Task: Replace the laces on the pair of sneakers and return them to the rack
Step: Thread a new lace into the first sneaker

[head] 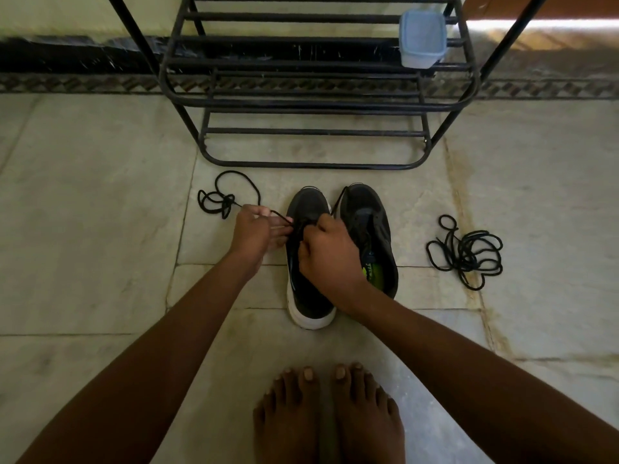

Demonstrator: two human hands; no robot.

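The left hand (256,229) pinches a strand of black lace (280,216) between thumb and fingertips, just left of the left sneaker (310,262). That strand runs left and far into a loose tangle (217,200) lying on the floor. The right hand (330,252) is curled over the middle of the same sneaker, its fingers closed on another stretch of lace at the eyelets; a thin black strand rises from it toward the far toe of the right sneaker (371,229).

The two dark sneakers stand side by side on the stone floor (100,229), toes pointing far, touching or nearly so. The left one shows a white sole at its near heel; the right one is open, with a bright green insole visible inside.

Well to the right lies a second black lace (467,252) in a loose heap. Beyond the shoes stands a black metal rack (311,105), with a pale blue lidded container (422,38) on an upper right shelf. Two bare feet (330,413) show at the near edge.
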